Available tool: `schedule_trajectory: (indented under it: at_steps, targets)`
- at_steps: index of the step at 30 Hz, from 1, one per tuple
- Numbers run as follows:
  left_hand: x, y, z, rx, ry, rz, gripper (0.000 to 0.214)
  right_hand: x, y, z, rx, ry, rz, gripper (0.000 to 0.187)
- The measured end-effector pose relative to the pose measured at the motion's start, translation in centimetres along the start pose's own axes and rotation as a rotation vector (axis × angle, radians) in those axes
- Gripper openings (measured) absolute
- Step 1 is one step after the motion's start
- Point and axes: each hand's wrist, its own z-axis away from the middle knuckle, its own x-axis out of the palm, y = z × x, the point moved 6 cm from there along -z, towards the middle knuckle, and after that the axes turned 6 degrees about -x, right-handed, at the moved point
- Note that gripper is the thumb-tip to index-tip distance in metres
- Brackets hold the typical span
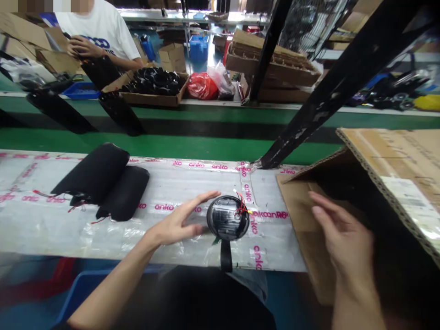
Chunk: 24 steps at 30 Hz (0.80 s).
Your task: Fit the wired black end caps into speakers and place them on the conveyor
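A round black disc-shaped unit (227, 218) lies on the tape-wrapped bench top (192, 172), with thin red wires on its upper right and a black strap (226, 256) hanging toward the bench's front edge. My left hand (182, 220) is open, its fingertips just left of the disc and apparently not touching it. My right hand (340, 238) hovers open and empty over a brown cardboard box flap (302, 206). Left of them lie two black padded cylindrical pieces (91, 174) (123, 193) with red wire ends.
A large cardboard box (395, 156) fills the bench's right end, beside a black metal post (295, 123). Beyond a green belt (165, 144), a person in a white shirt (98, 27) handles a black piece near a cardboard tray of black parts (154, 98). A blue crate (82, 288) sits below the bench.
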Motion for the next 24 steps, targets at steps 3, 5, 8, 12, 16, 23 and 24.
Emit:
schedule_trajectory:
  at_steps: [3,5,8,12,16,23,24]
  targets:
    - [0.8,0.0,-0.6,0.023,0.042,-0.117,0.113,-2.5,5.1,-3.2,0.02,0.184,0.306,0.069]
    - [1.2,0.5,-1.5,0.093,0.097,-0.11,0.111,-1.4,7.9,-5.0,0.014,0.094,0.466,0.098]
    - [0.5,1.3,-3.5,0.122,0.101,-0.169,0.096,0.9,10.3,-6.2,-0.039,0.081,0.478,0.104]
    - [-4.7,2.4,-7.4,0.037,0.193,-0.302,0.091,2.6,10.8,-6.4,-0.174,0.095,0.475,0.066]
    - [-12.7,3.2,-13.5,-0.002,0.479,-0.393,0.089,2.0,10.3,-6.1,-0.253,0.201,0.458,0.034]
    - [-21.3,2.4,-20.8,-0.107,0.768,-0.518,0.043,1.9,9.5,-6.1,-0.369,0.262,0.41,0.022]
    - [-21.7,2.2,-20.9,-0.124,0.766,-0.533,0.042,1.9,10.0,-6.2,-0.368,0.263,0.405,0.023]
